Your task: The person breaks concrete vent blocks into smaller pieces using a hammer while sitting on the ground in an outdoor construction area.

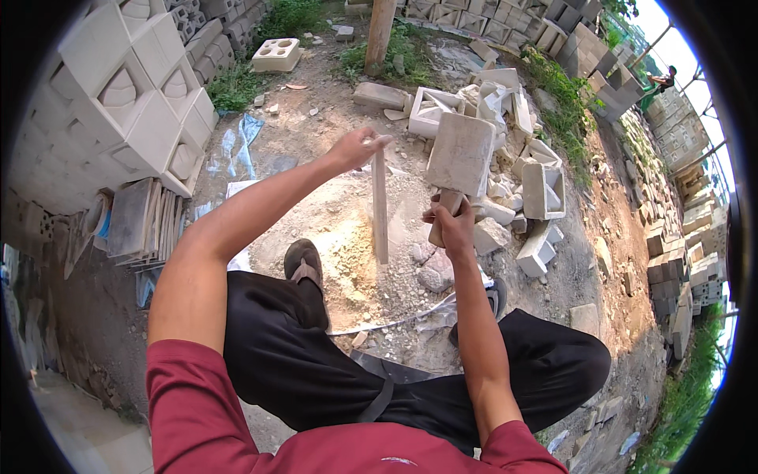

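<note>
On the left rises a stacked wall of pale blocks with hollow faces (93, 51); just nearer, thin boards (130, 215) lean together on edge. Scraps of light blue plastic (249, 133) lie on the dirt. Farther off are 1 pale block with round holes (278, 58), 1 upright wooden post (380, 35) with green weeds at its foot, and 1 grey slab (379, 95) lying flat. To the right is a heap of broken pale blocks (505, 188). At far right, 1 person (665, 80) is beside stacked blocks.
</note>
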Demonstrator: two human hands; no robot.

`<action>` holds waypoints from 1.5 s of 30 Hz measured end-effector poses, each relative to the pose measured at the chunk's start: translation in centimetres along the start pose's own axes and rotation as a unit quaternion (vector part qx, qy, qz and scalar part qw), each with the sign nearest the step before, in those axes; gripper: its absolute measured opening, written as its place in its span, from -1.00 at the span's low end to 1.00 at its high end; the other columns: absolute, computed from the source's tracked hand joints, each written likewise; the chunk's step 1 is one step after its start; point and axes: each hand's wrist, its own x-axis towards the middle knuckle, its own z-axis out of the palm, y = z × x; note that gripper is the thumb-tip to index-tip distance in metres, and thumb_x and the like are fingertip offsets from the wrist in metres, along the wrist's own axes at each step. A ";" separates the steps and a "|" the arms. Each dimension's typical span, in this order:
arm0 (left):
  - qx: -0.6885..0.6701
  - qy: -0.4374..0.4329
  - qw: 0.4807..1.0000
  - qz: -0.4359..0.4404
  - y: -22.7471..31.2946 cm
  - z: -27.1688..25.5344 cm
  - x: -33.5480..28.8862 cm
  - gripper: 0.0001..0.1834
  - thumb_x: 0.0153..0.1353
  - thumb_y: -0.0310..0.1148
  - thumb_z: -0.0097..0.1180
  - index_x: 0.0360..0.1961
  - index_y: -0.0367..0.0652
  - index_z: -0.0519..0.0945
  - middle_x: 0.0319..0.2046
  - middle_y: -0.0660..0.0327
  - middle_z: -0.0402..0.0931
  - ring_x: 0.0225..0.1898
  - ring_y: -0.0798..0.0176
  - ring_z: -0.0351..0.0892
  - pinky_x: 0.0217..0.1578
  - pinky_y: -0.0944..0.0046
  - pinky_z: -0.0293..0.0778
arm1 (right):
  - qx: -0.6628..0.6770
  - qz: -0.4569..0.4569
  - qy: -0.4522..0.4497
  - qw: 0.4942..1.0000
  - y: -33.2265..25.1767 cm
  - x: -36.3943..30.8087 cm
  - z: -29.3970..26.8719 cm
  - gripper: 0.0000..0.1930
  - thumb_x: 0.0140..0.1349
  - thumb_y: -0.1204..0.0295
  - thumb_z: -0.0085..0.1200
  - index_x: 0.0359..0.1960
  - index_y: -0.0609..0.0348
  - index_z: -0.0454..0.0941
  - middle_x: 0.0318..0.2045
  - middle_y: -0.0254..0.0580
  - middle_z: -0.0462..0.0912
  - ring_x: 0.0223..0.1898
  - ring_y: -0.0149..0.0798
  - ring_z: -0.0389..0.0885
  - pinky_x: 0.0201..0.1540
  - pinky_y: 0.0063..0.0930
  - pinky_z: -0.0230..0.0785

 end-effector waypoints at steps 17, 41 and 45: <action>0.079 0.016 0.996 0.027 0.2 1.0 -2.0 -0.08 0.13 0.33 0.08 0.16 -0.36 0.40 0.06 -0.24 0.46 0.12 -0.16 0.47 0.12 0.06 0.39 | 0.230 0.260 0.275 0.897 8.7 -1.1 -5.8 -0.86 0.14 0.51 0.12 -0.33 0.15 0.39 -0.52 -0.30 0.46 -0.57 -0.34 0.53 -0.49 -0.50 0.52; 0.169 -0.007 0.982 0.080 3.6 1.8 -1.7 -0.05 0.03 0.38 0.13 0.02 -0.43 0.47 -0.14 -0.25 0.57 -0.04 -0.18 0.58 0.01 0.00 0.47 | -0.087 0.154 0.135 0.975 2.1 -1.1 -2.1 -0.39 -0.03 -0.06 0.40 -0.30 0.31 0.52 -0.51 -0.27 0.54 -0.54 -0.41 0.53 -0.44 -0.55 0.42; 0.178 -0.012 0.980 0.083 4.8 2.4 -2.1 -0.08 0.03 0.36 0.15 -0.01 -0.41 0.49 -0.23 -0.26 0.59 -0.11 -0.19 0.61 -0.04 -0.02 0.50 | -0.078 0.088 0.040 0.992 1.3 -0.9 0.9 -0.37 -0.09 0.10 0.49 -0.15 0.34 0.49 -0.39 -0.19 0.58 -0.46 -0.38 0.55 -0.36 -0.52 0.44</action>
